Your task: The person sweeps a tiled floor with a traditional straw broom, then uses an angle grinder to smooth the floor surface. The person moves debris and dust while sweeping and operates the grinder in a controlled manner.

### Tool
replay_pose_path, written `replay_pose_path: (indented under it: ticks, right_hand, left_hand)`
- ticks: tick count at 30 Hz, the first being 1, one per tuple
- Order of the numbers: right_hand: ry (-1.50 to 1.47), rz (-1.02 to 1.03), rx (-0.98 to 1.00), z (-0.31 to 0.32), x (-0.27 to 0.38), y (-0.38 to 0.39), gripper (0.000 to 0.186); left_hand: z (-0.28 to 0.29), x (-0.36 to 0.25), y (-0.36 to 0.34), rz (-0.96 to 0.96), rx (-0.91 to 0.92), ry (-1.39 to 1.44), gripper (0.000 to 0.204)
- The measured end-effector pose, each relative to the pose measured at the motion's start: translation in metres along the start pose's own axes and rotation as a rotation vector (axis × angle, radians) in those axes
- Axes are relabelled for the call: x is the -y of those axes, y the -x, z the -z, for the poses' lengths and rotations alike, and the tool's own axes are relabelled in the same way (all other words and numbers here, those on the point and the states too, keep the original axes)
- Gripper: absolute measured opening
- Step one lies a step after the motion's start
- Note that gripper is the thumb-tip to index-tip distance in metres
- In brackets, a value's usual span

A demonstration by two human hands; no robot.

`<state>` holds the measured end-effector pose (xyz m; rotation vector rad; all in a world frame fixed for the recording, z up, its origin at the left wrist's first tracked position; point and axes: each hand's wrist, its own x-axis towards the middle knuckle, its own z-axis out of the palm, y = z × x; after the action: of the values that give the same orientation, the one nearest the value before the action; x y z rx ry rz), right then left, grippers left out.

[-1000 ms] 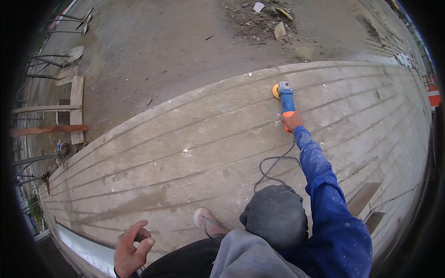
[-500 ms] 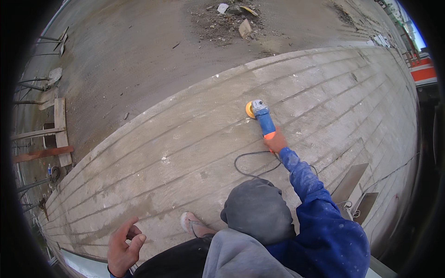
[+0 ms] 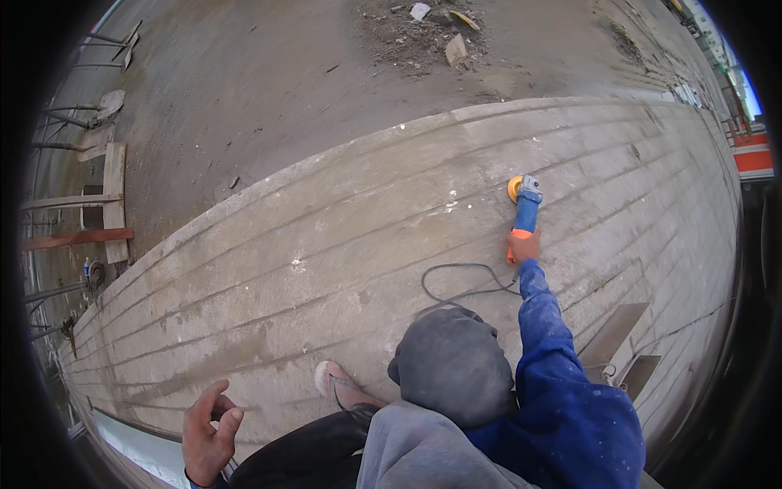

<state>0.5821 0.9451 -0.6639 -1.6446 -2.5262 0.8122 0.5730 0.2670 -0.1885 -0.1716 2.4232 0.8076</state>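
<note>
My right hand (image 3: 524,244) is closed around the orange rear handle of a blue angle grinder (image 3: 527,213), at arm's length right of centre. The grinder has a grey head and a yellow disc (image 3: 514,189). That disc is at the pale, grooved concrete surface (image 3: 350,236); whether it touches cannot be told. A dark cord (image 3: 460,267) runs from the grinder and loops on the concrete. At the lower left, my left hand (image 3: 210,432) holds nothing, its fingers half bent and apart, over the near part of the surface.
A dark cap (image 3: 452,367) and grey hood hide part of the lower middle. A sandalled foot (image 3: 346,387) stands left of them. Boards (image 3: 612,334) lie at the right. Beyond the edge lie rubble (image 3: 432,37) and dirt ground; wooden planks (image 3: 115,200) and metal bars are at far left.
My right hand has moved the grinder to the right across the concrete, and the cord's loop has shifted with it. My left hand stays nearly in place, still empty. The view has shifted slightly.
</note>
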Motion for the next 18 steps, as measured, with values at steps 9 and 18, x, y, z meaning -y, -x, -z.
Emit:
replay_pose_path:
  ticks: [9,18]
  right_hand:
    - [0.098,0.2,0.307,-0.006,0.039,0.094,0.08]
    - [0.227,0.438,0.664,-0.044,0.115,0.237,0.081]
  left_hand:
    - [0.002,-0.016,-0.003,-0.101,0.041,0.034,0.047]
    - [-0.003,-0.03,-0.007,-0.125,0.049,0.01,0.049]
